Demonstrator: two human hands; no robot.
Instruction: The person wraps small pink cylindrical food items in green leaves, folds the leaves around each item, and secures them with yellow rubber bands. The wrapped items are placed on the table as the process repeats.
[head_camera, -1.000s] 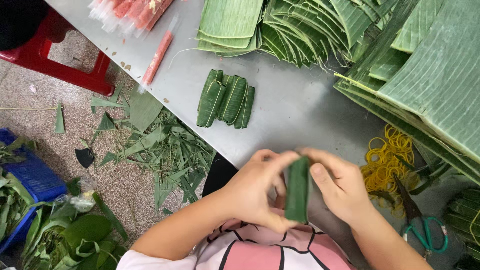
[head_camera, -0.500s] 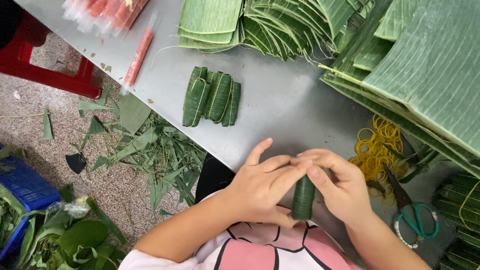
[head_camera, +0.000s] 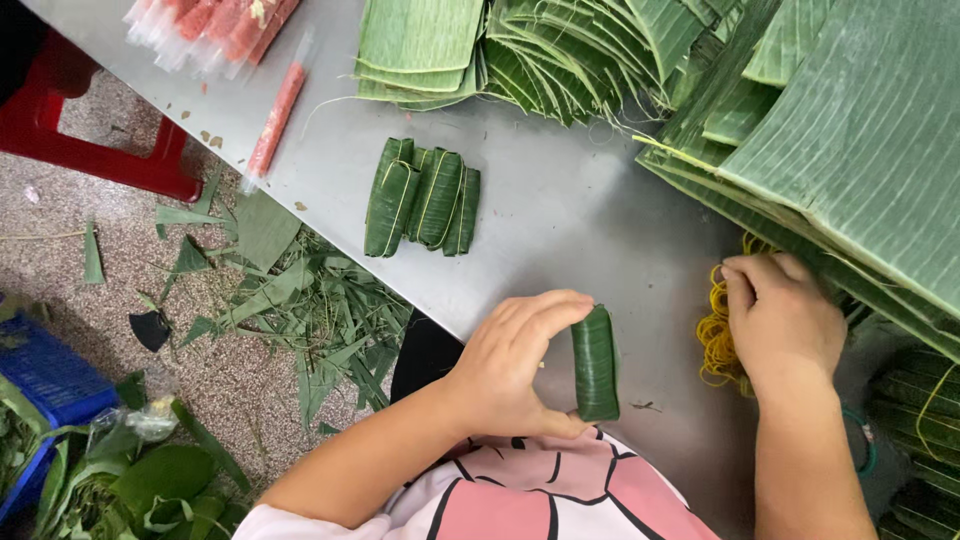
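Far left: red stool (head_camera: 90, 140) upper left on the floor, blue crate (head_camera: 40, 385) at the lower left edge, leaf scraps (head_camera: 290, 300) scattered on the floor beside the bench (head_camera: 560, 220). Upper left of the bench: plastic-wrapped pink sticks (head_camera: 215, 25), one lying loose below them. Centre top: a group of finished leaf-wrapped rolls (head_camera: 425, 195) lying side by side, cut leaf pieces (head_camera: 420, 45) stacked above them.

Left hand (head_camera: 510, 375), lower centre, forearm coming up from the bottom edge, fingers (head_camera: 545, 310) curled and pinching a leaf-wrapped roll (head_camera: 595, 362), thumb at its lower end, fingertips at the top. Roll stands upright at the near bench edge, above the pink shirt (head_camera: 540, 495).

Right hand (head_camera: 785, 325), right of centre, palm down, fingers bent onto a pile of yellow rubber bands (head_camera: 718, 335); whether they grip a band cannot be told. Large banana leaves (head_camera: 860, 140) fill the upper right, overlapping the bench just above that hand. Bundled leaf rolls (head_camera: 915, 400) sit at the right edge.
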